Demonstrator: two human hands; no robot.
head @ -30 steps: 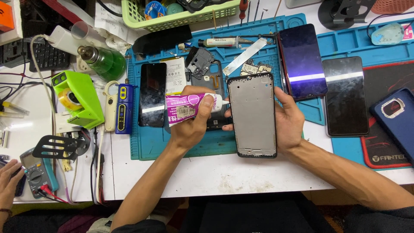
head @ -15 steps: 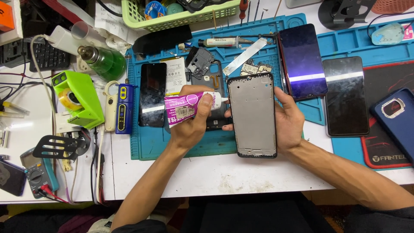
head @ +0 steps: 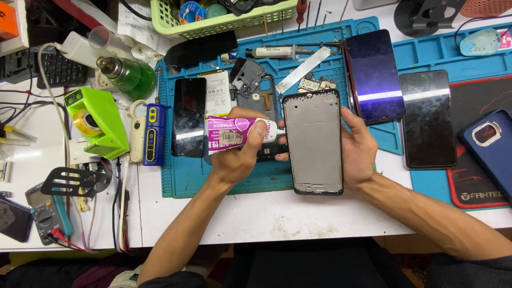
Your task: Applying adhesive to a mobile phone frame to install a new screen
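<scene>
My left hand point(head: 234, 154) grips a pink and white glue tube point(head: 234, 133), its nozzle touching the left edge of a grey phone frame point(head: 313, 141). My right hand point(head: 357, 152) holds that frame from beneath, fingers wrapped round its right side and thumb on its left edge. The frame lies flat over the blue work mat point(head: 186, 176), its metal plate facing up. A dark phone back part point(head: 261, 101) lies partly under the tube and frame.
On the mat lie a black phone screen point(head: 188, 117), a white battery point(head: 217, 93), a purple screen point(head: 375, 74) and a black phone point(head: 428, 118). A green tape dispenser point(head: 98, 122), green bottle point(head: 125, 74), multimeter point(head: 49, 216) and green basket point(head: 224, 18) sit around.
Both hands, the tube and the frame stay almost still. At the far left edge, another person's hand seen a second ago has gone from view.
</scene>
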